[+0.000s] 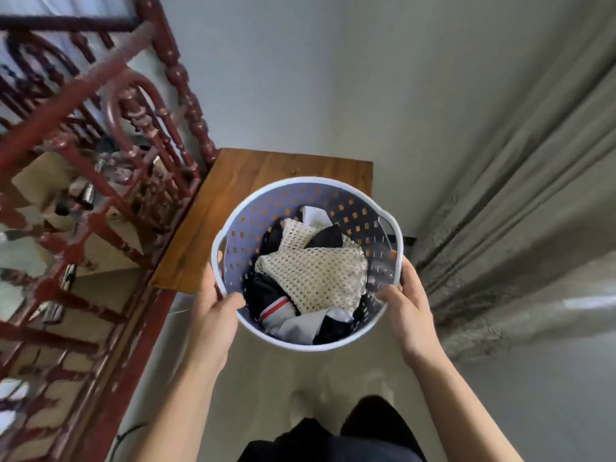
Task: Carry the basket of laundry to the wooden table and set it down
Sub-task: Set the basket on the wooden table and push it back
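Both hands grip basket (336, 191) (no writing legible).

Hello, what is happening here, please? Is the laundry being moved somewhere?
A person holds a round lilac laundry basket by its rim, left hand on one side and right hand on the other. Inside lie a cream mesh garment and some dark and white clothes. The basket is over the near part of a wooden table, which stands between a red carved railing and a grey curtain. Whether it already rests on the table cannot be told.
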{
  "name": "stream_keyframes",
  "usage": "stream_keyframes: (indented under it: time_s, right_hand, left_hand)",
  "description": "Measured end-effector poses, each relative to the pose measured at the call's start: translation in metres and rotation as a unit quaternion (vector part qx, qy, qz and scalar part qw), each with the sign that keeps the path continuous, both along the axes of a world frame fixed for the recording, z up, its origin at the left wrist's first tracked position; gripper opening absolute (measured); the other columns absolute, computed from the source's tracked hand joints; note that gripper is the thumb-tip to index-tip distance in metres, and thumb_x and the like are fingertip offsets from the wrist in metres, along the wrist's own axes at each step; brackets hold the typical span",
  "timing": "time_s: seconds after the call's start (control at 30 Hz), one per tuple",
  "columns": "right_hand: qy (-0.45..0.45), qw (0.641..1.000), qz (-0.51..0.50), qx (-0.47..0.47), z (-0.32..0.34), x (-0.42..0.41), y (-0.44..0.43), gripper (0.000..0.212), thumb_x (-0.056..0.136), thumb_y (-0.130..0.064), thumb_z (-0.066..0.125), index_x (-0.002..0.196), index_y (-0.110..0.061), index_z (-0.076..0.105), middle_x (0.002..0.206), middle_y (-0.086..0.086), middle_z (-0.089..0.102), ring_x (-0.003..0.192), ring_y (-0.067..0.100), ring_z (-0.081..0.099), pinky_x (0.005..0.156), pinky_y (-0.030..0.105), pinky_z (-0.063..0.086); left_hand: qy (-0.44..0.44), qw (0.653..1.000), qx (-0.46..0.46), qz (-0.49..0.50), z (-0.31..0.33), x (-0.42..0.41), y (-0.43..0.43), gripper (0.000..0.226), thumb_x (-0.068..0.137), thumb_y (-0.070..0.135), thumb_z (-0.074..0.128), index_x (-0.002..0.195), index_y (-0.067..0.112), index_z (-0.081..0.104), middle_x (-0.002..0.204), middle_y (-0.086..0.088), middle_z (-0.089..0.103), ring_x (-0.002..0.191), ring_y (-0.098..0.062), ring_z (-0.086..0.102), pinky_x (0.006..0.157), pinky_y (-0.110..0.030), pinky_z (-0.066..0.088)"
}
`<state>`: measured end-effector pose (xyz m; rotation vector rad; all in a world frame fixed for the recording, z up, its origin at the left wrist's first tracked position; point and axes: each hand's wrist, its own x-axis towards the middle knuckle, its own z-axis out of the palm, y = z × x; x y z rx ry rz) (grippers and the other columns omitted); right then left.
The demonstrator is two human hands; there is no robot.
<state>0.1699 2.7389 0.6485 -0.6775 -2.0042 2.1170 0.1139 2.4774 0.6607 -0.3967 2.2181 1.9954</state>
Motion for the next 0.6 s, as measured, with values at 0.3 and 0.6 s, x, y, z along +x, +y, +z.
stream_keyframes:
  time_s: [0.3,0.6]
  right_hand:
    - [-0.040,0.997,-0.064,-0.034,-0.041,-0.107,0.046,0.062,0.088,0.016,0.049,0.129,-0.027,0.067,0.126,0.009,0.074,0.125,0.036,0.065,0.110,0.057,0.050]
    - [-0.102,0.995,0.000,-0.019,-0.057,-0.241,0.068,0.053,0.081,-0.007,0.059,0.128,-0.030,0.065,0.117,-0.006,0.076,0.113,0.016,0.071,0.102,0.047,0.057]
  left_hand:
    - [-0.025,0.998,-0.052,-0.037,-0.026,-0.135,0.056,0.079,0.085,-0.017,0.050,0.129,0.048,0.054,0.111,0.033,0.070,0.106,0.009,0.066,0.099,-0.033,0.050]
    - [-0.081,0.991,-0.099,-0.042,-0.048,-0.249,0.060,0.080,0.087,-0.007,0.055,0.148,0.044,0.047,0.131,0.006,0.070,0.120,-0.020,0.066,0.103,-0.052,0.052]
